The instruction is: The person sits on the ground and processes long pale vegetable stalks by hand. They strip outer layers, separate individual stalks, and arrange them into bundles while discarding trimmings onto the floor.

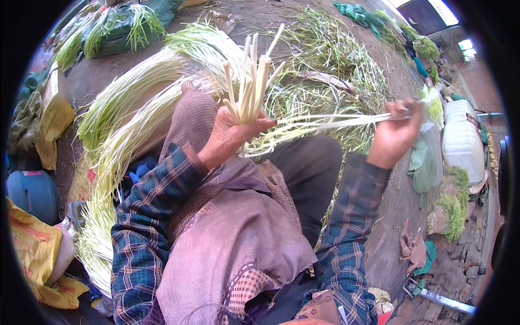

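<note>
My left hand [239, 130] is closed around a bundle of thick, pale cut stalks [252, 87], their ends fanning upward above my thumb. Off to the right, my right hand [396, 126] grips the end of several thin white-green strands [337, 120]; hand and strands are slightly blurred. These strands run almost level between the two hands, above my dark-trousered knee. Beside my other leg lie long bunches of pale green and white leafy stalks [130, 97], like blanched chives, combed mostly in one direction. A pinkish checked apron [239, 207] covers my lap.
Loose green and straw-coloured leaf waste [337, 53] spreads over the ground ahead. Further bunches rest on a green plastic sheet [122, 32] at the upper left. A blue plastic container [32, 195] and a yellow sack [32, 248] stand left. At right are a white plastic jerrycan [463, 138] and green bags [422, 162].
</note>
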A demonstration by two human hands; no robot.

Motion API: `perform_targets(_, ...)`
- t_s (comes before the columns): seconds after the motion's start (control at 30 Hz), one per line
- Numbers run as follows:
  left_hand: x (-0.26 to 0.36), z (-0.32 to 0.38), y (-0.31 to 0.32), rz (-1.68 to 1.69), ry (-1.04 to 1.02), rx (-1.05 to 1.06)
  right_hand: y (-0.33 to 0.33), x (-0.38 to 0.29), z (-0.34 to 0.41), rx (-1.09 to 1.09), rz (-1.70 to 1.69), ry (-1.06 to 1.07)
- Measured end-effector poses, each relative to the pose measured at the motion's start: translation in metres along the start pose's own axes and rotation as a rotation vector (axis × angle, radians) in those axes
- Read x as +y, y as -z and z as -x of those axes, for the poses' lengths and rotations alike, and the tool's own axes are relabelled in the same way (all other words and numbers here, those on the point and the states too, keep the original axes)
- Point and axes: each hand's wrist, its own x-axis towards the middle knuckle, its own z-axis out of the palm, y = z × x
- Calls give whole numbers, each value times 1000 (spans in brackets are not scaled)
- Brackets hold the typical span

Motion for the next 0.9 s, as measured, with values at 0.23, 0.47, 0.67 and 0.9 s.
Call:
perform_targets(0.23,8,-1,-7,-22,106,-138,-8,56,44,-230,400,-253)
perform_targets(0.47,6,4,-14,-157,78,-244,-31,85,60,-176,220,-600)
perform_targets(0.67,-5,5,-14,84,-58,101,-3,97,69,-3,80,-611)
perform_targets(0.9,-15,-1,-8,193,-149,53,9,60,19,64,101,-301)
